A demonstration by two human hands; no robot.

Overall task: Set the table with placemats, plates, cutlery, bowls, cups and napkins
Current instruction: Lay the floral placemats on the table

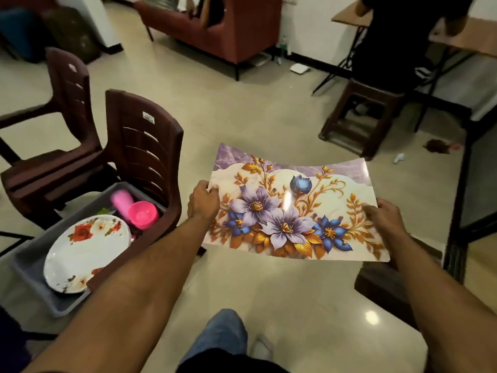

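One placemat [293,208] out, held flat in mid-air over the floor, left hand [202,201] and right hand [384,215] pinching its short edges; plates [86,251], bowl [143,213], cup [122,201] wait in the tub [35,267], nothing laid yet.

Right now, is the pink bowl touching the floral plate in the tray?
Apart. The head view shows grey tray floor between the pink bowl and the floral plate.
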